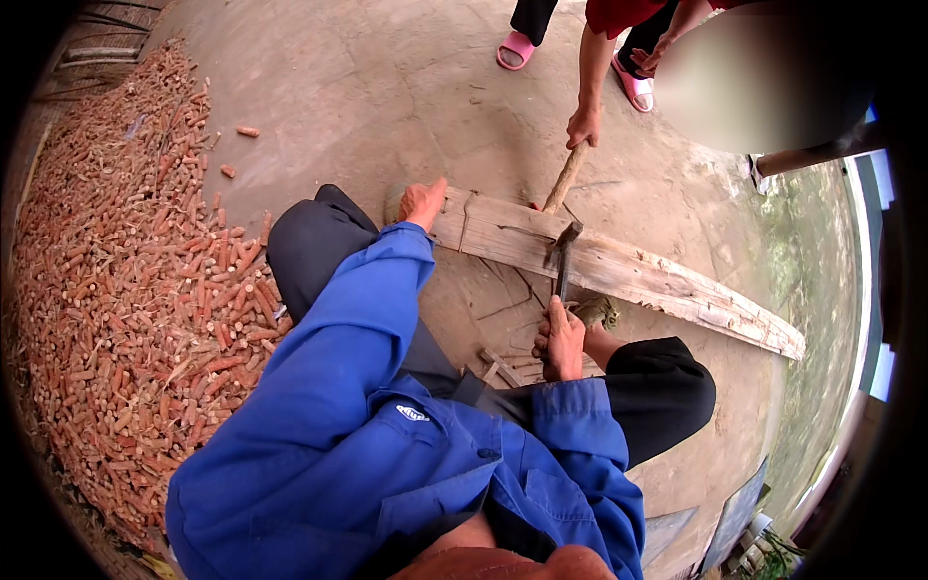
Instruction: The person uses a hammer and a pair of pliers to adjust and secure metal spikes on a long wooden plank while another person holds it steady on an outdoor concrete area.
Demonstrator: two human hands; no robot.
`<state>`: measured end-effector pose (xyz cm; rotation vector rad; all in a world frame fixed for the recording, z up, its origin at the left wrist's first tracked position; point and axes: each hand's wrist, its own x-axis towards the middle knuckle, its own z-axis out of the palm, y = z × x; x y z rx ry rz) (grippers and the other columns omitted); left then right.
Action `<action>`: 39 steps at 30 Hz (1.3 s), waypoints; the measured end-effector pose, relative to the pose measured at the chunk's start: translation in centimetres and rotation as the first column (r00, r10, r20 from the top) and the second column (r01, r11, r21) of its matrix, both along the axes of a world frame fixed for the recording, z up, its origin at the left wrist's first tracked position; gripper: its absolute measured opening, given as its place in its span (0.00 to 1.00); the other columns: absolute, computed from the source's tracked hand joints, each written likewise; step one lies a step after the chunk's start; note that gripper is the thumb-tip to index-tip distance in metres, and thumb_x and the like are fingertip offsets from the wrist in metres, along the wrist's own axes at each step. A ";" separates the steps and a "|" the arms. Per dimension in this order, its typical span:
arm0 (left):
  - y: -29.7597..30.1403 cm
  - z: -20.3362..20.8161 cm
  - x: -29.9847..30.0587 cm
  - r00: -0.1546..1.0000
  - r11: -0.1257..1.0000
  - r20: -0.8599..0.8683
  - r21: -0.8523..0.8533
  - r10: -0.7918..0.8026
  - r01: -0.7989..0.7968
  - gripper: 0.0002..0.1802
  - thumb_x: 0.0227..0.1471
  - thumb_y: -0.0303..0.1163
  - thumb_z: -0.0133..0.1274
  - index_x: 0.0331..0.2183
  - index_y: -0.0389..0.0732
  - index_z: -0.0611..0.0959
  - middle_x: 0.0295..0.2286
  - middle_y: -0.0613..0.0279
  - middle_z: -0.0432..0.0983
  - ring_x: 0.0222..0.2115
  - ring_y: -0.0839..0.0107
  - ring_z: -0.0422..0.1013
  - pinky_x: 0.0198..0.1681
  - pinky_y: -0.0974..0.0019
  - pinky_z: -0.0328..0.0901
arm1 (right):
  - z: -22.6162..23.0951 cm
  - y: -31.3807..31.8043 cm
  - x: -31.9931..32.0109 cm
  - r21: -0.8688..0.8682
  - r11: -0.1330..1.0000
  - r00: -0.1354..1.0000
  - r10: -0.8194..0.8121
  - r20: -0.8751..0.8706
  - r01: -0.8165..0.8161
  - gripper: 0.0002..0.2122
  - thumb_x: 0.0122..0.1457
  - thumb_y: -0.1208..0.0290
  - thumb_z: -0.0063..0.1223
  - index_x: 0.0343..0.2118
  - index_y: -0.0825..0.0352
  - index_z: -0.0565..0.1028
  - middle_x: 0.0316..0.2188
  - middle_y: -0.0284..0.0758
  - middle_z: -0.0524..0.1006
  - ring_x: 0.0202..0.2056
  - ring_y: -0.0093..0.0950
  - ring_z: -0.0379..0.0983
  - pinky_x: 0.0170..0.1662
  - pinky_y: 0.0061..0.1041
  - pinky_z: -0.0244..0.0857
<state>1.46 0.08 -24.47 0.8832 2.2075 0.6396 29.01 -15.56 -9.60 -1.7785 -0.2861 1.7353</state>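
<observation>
A long, weathered wooden plank (667, 282) lies slantwise in front of me, tapering at its right end. My left hand (422, 203) is closed around the plank's left end. My right hand (563, 346) grips a hammer (564, 275) by its dark handle, and the hammer's head is over the middle of the plank; whether it touches the wood I cannot tell. Across the plank, a co-worker's hand (584, 128) holds a rough wooden stick (564, 181), whose lower end meets the plank's far edge near the hammer head.
A large heap of reddish corn cobs (145, 338) covers the ground at the left, with a few loose cobs beyond it. The co-worker's pink slippers (517, 48) are at the far side. Under the plank lie thin dark rods and a small wooden frame (503, 367).
</observation>
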 end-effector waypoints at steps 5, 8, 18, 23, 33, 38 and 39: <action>0.3 1.0 -0.1 0.999 1.000 0.016 -0.015 -0.027 0.028 0.34 0.46 0.56 0.52 0.26 0.27 0.80 0.25 0.44 0.75 0.29 0.57 0.71 0.35 0.55 0.62 | -0.9 -1.3 -0.1 0.025 0.992 0.979 -0.115 -0.170 0.121 0.16 0.60 0.52 0.49 0.29 0.61 0.65 0.14 0.21 0.55 0.12 0.15 0.50 0.14 0.19 0.47; 0.7 2.1 0.1 1.000 0.999 0.020 -0.046 0.000 0.001 0.38 0.45 0.60 0.52 0.31 0.27 0.81 0.32 0.42 0.76 0.36 0.55 0.72 0.40 0.57 0.63 | -1.2 -1.0 0.5 0.016 0.983 0.947 -0.174 -0.271 0.185 0.15 0.60 0.53 0.49 0.30 0.60 0.65 0.14 0.20 0.54 0.12 0.14 0.49 0.15 0.18 0.47; 0.2 1.3 -1.7 0.998 0.995 0.002 -0.074 -0.062 0.062 0.46 0.46 0.65 0.47 0.41 0.25 0.77 0.43 0.30 0.70 0.50 0.47 0.66 0.51 0.56 0.59 | -3.2 -1.2 1.7 -0.009 0.971 0.860 -0.214 -0.463 0.237 0.13 0.61 0.56 0.48 0.31 0.61 0.64 0.15 0.21 0.57 0.14 0.14 0.52 0.17 0.19 0.52; 0.6 1.2 -1.9 0.993 0.983 -0.033 -0.146 -0.116 0.110 0.47 0.47 0.66 0.43 0.44 0.27 0.76 0.47 0.34 0.67 0.53 0.46 0.62 0.55 0.56 0.57 | -3.8 -1.3 1.9 -0.058 0.967 0.832 -0.245 -0.497 0.249 0.11 0.61 0.57 0.48 0.31 0.58 0.65 0.15 0.19 0.57 0.14 0.14 0.52 0.18 0.19 0.51; 0.3 2.8 -1.4 0.961 0.959 -0.107 -0.156 -0.254 0.236 0.46 0.47 0.63 0.45 0.44 0.24 0.75 0.48 0.32 0.66 0.54 0.46 0.61 0.55 0.55 0.57 | -3.6 -2.0 1.4 -0.034 0.969 0.856 -0.234 -0.460 0.246 0.10 0.62 0.60 0.46 0.31 0.60 0.65 0.16 0.22 0.61 0.15 0.15 0.56 0.17 0.20 0.54; 0.0 4.3 -0.6 0.966 0.972 -0.154 -0.150 -0.205 0.183 0.40 0.46 0.58 0.51 0.44 0.26 0.76 0.46 0.34 0.68 0.51 0.46 0.64 0.53 0.54 0.59 | -2.3 -3.0 0.6 -0.064 0.966 0.855 -0.251 -0.455 0.250 0.09 0.63 0.60 0.45 0.31 0.58 0.65 0.16 0.20 0.58 0.14 0.14 0.54 0.19 0.19 0.52; -0.2 5.1 -0.3 0.961 0.972 -0.179 -0.146 -0.210 0.185 0.38 0.46 0.56 0.53 0.43 0.28 0.76 0.46 0.35 0.69 0.51 0.46 0.64 0.52 0.53 0.60 | -2.1 -3.2 0.5 -0.073 0.967 0.854 -0.249 -0.456 0.243 0.09 0.63 0.60 0.45 0.31 0.58 0.65 0.16 0.20 0.59 0.14 0.13 0.54 0.19 0.19 0.52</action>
